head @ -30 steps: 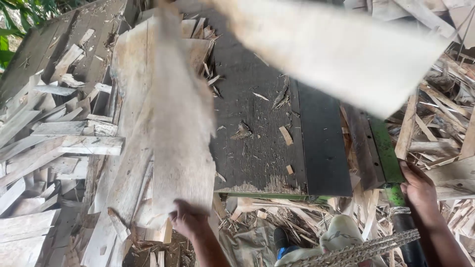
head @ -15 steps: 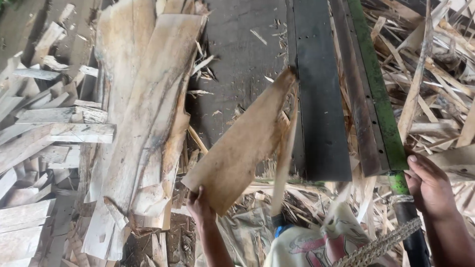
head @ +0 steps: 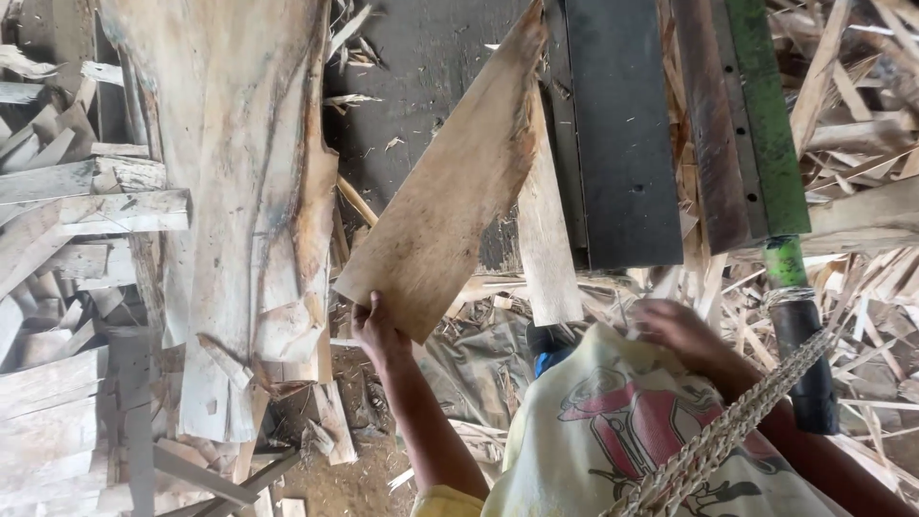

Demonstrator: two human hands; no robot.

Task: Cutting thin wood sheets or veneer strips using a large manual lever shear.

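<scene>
Scrap wood is lying everywhere around the dark machine bed (head: 431, 86): offcuts are heaped off its left edge and splinters are littering the ground below its near edge. From my remote seat I am watching the left hand (head: 378, 330) closing on the near corner of a thin veneer sheet (head: 450, 191), thumb on top and fingers hidden underneath. I judge it is gripping at that corner because the sheet is floppy and long, so the far tip is resting against the black plate (head: 622, 124) on the bed's right side while the near end is hanging past the near edge. A narrower strip (head: 550, 239) is lying under the sheet, jutting over the same edge. Left of the bed, a stack of wide veneer sheets (head: 239, 191) is sitting flat, probably sorted there to stay within reach. The right hand (head: 675, 325) is hovering near the green lever (head: 766, 115) and its black grip (head: 804, 364); it looks blurred, so I cannot tell whether its fingers are apart or curled. A braided rope (head: 728, 431) is crossing my shirt.
</scene>
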